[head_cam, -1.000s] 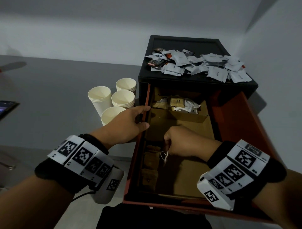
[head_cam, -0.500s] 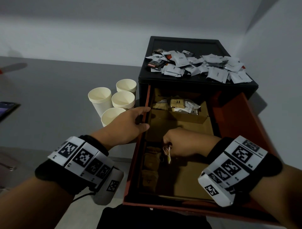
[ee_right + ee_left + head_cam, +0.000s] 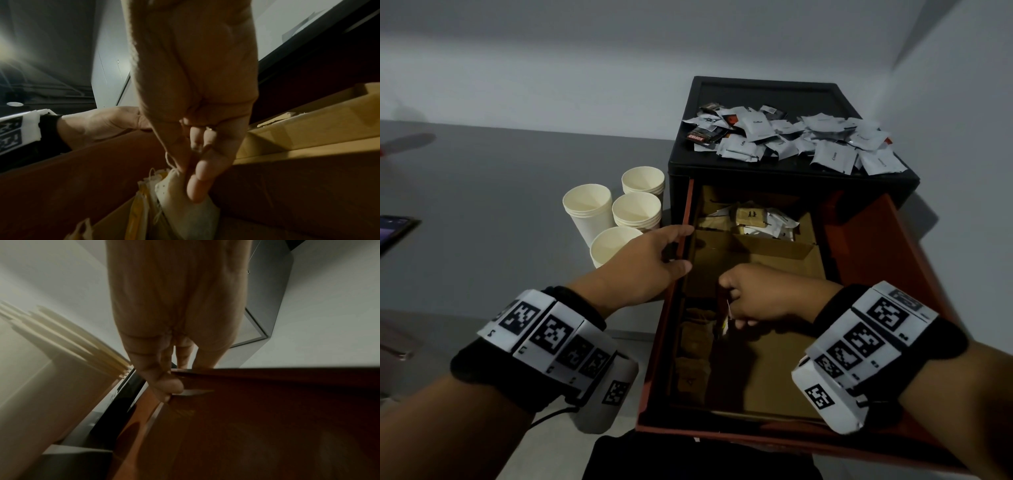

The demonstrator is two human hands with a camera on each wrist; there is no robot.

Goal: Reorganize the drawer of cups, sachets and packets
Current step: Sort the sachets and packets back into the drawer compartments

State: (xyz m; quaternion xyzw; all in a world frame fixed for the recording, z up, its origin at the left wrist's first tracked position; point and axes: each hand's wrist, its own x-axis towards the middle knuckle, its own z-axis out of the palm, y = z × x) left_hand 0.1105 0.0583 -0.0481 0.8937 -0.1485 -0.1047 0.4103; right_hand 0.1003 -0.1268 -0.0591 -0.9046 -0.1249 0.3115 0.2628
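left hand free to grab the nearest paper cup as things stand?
Probably not right now. The left hand grips the drawer's left wall, so it's occupied. The nearest paper cup stands just beside it on the table, open side up, nothing between them; letting go should suffice.

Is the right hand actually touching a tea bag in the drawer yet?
Touching. The right wrist view shows the right hand pinching a white tea bag between thumb and fingers, over the drawer.
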